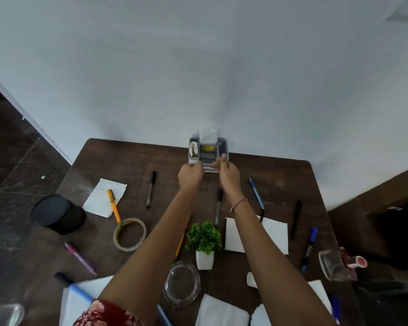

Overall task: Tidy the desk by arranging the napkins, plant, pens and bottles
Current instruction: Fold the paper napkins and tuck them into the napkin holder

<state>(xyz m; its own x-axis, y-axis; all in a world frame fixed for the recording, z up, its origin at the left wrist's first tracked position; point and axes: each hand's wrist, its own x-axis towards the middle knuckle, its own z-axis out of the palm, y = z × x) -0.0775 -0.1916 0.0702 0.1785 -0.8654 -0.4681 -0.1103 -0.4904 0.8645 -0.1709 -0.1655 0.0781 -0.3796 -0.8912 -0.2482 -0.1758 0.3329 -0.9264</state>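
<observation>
A grey desk organiser (222, 147) stands at the far edge of the dark wooden desk (280, 184), against the wall, with a white napkin sticking up from it. My left hand (190, 175) grips its left front corner and my right hand (226, 171) grips its right front. A small green plant in a white pot (204, 241) stands between my forearms. Pens lie scattered: a black pen (151, 189), an orange pen (113, 205), a blue pen (256, 191), a pink pen (80, 258). White napkins (104, 196) (275, 234) lie flat. A clear bottle with a red cap (339, 264) lies at the right.
A roll of tape (129, 234) lies left of centre and a glass ashtray (180, 283) sits near the front. A black round bin (57, 214) stands on the floor left of the desk. More napkins (222, 312) and a blue marker (310, 245) lie near the front and right.
</observation>
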